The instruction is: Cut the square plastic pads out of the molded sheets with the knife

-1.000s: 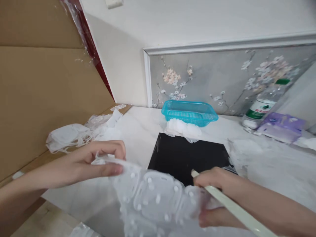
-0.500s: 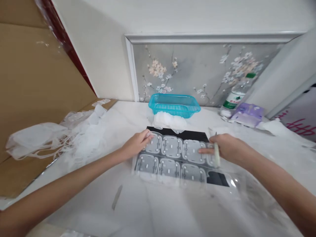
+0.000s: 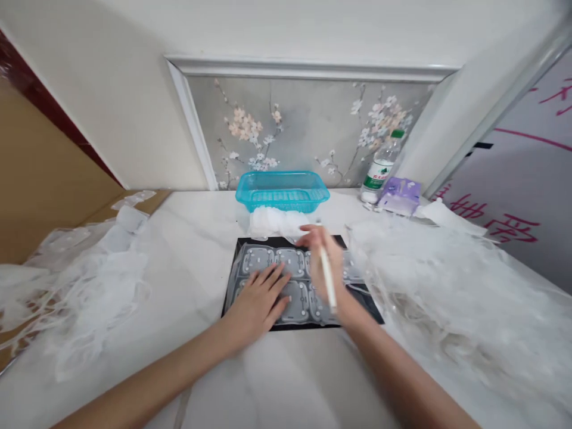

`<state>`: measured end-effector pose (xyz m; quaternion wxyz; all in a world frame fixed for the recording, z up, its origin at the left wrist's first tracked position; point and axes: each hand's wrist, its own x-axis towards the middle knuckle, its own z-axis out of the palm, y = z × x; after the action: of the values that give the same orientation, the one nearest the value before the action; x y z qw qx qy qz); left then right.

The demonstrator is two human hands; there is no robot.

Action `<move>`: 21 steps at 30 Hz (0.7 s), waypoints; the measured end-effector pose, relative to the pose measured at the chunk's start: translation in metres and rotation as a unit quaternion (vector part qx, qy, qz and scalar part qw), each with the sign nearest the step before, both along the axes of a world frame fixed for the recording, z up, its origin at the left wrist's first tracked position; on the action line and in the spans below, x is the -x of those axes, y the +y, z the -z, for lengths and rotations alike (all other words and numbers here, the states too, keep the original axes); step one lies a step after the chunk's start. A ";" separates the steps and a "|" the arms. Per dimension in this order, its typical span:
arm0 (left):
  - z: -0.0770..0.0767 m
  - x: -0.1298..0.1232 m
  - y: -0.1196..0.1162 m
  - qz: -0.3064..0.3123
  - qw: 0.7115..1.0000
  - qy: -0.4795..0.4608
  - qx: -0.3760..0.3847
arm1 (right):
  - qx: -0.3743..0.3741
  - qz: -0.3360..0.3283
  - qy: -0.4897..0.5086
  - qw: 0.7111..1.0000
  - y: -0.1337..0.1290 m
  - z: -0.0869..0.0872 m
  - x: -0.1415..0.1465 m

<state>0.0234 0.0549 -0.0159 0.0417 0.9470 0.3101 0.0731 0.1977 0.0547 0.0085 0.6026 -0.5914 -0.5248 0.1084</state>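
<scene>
My left hand (image 3: pixel 260 299) lies flat, fingers spread, on a translucent plastic sheet (image 3: pixel 291 302) of rounded-square pieces with small round bumps. The sheet rests on a black rectangular board (image 3: pixel 304 326) on the table. My right hand (image 3: pixel 322 262) is over the far middle of the sheet, closed around a slim white pen-like tool (image 3: pixel 329 280). The tool's far tip is too blurred to make out. Just beyond the board lies a row of white rounded pieces (image 3: pixel 273 223), close to my right fingertips.
Behind the white pieces stands a blue plastic basket (image 3: pixel 282 199). A water bottle (image 3: pixel 379 170) and a purple packet (image 3: pixel 401 195) are at the back right. Heaps of clear plastic scraps lie right (image 3: pixel 465 298) and left (image 3: pixel 100 280), near a cardboard box (image 3: pixel 49 161).
My left hand has gone from gripping the sheet's far left corner to pressing flat on it. The sheet now lies flatter on the board. My right hand has moved off its right side, keeping the tool.
</scene>
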 end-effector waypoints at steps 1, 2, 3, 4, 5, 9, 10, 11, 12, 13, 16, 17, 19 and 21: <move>0.003 0.000 -0.004 -0.003 1.000 0.008 0.003 | 0.014 -0.065 0.059 0.996 0.003 0.005 0.017; 0.004 0.001 -0.007 -0.013 1.000 0.013 0.003 | 0.036 -0.138 0.105 0.984 0.006 0.009 0.030; 0.005 0.002 -0.009 -0.024 1.000 0.014 0.002 | 0.066 -0.207 0.155 0.964 0.010 0.014 0.039; 0.005 0.005 -0.011 -0.031 0.999 0.015 0.000 | 0.095 -0.257 0.200 0.941 0.012 0.018 0.044; 0.005 0.009 -0.012 -0.032 0.999 0.015 -0.003 | 0.120 -0.294 0.240 0.917 0.014 0.022 0.045; 0.001 0.030 -0.020 0.004 0.999 0.037 -0.003 | 0.170 -0.331 0.324 0.870 0.013 0.032 0.034; -0.001 0.036 -0.023 0.014 0.999 0.048 0.000 | 0.178 -0.334 0.328 0.866 0.013 0.033 0.032; -0.001 0.042 -0.025 0.018 0.998 0.060 0.001 | 0.186 -0.336 0.327 0.863 0.012 0.033 0.031; -0.002 0.048 -0.028 0.012 0.997 0.070 0.000 | 0.193 -0.336 0.323 0.863 0.011 0.033 0.031; -0.002 0.054 -0.030 -0.004 0.997 0.079 -0.005 | 0.199 -0.332 0.317 0.866 0.011 0.032 0.032; -0.001 0.069 -0.037 -0.084 0.992 0.089 -0.023 | 0.193 -0.307 0.265 0.894 0.010 0.030 0.034; -0.001 0.073 -0.039 -0.102 0.990 0.091 -0.027 | 0.184 -0.299 0.244 0.904 0.010 0.029 0.035; 0.000 0.078 -0.041 -0.109 0.989 0.095 -0.033 | 0.177 -0.288 0.210 0.917 0.009 0.028 0.036; -0.001 0.079 -0.040 -0.095 0.990 0.099 -0.043 | 0.191 -0.291 0.187 0.919 0.008 0.028 0.037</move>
<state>-0.0555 0.0147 -0.0153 -0.0369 0.9166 0.3981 -0.0037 0.1608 0.0622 -0.0190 0.5073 -0.4857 -0.5206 0.4855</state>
